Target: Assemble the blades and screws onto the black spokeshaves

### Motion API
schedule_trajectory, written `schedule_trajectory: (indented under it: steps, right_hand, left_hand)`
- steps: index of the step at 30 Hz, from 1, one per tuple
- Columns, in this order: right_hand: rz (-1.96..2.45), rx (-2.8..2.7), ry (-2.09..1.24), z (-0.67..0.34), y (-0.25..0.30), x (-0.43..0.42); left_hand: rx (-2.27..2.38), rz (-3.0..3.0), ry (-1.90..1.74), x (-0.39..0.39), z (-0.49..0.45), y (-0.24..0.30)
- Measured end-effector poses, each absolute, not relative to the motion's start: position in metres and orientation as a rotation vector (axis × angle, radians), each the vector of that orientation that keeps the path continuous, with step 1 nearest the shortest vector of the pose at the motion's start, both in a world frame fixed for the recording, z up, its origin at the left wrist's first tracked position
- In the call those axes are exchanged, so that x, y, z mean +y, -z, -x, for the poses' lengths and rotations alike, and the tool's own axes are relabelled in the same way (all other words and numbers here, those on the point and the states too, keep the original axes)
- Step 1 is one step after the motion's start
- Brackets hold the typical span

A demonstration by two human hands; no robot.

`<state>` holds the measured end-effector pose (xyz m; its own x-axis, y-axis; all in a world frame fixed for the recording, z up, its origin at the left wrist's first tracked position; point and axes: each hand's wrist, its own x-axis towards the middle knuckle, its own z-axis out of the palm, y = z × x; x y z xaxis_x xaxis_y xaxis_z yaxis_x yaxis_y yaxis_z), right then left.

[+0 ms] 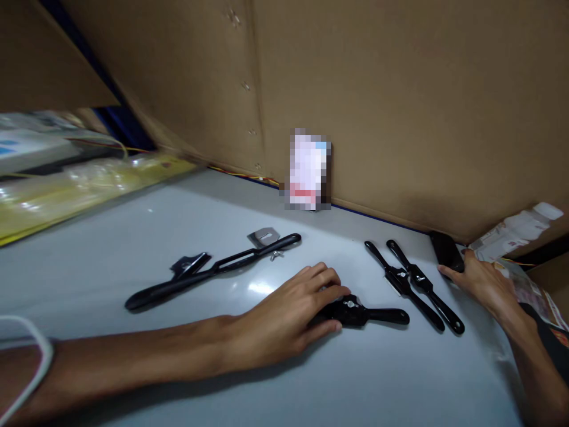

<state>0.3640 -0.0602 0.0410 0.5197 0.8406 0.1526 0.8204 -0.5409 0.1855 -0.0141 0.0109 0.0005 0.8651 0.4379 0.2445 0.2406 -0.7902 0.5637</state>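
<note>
A black metal two-handled tool [353, 314] lies on the glossy grey-white tabletop [178, 219], at the near middle. Its body is dark and glossy with a small bright slotted opening at the centre, and its bare handle points toward picture right, ending in a hole. The left hand [306, 305] covers the other handle, thumb on the near side and fingers over the far side, grasping the tool.

Just beyond, to picture right, lie a slim black tool with a pale blade edge [395, 279] and a slim black tool with a holed end [420, 280], side by side at a slant. The right hand [482, 279] is at a black rectangular object [446, 250] by the wall, thumb touching its near end; how firmly it grips, I cannot tell.

To picture left lies a long black tool with a slotted middle [207, 276], near a grey metal plate [265, 236], a silver wing nut [276, 255] and a curved black metal piece [190, 267].

Farther out, a translucent white plastic bottle [518, 234] lies tilted near the right hand; its contents cannot be made out. Crumpled clear plastic bags [100, 172] lie on a yellow sheet [173, 167], their contents unclear. A pixelated upright packet [306, 169] stands against the brown cardboard wall [400, 107].
</note>
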Motion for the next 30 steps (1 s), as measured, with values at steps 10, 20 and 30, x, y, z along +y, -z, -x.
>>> schedule_trajectory:
  steps: [10,20,30]
  right_hand:
    - [-2.590,1.573,-0.348,-0.289,-0.037,-0.053]
    - [-2.753,1.815,-0.268,-0.290,-0.031,-0.049]
    - [-2.773,1.933,-0.313,-0.318,-0.011,-0.045]
  left_hand:
    - [0.502,-2.524,-0.439,0.010,0.013,-0.001]
    - [0.495,-2.542,-0.456,0.010,0.014,0.000]
    - [0.503,-2.529,-0.431,0.010,0.014,0.001]
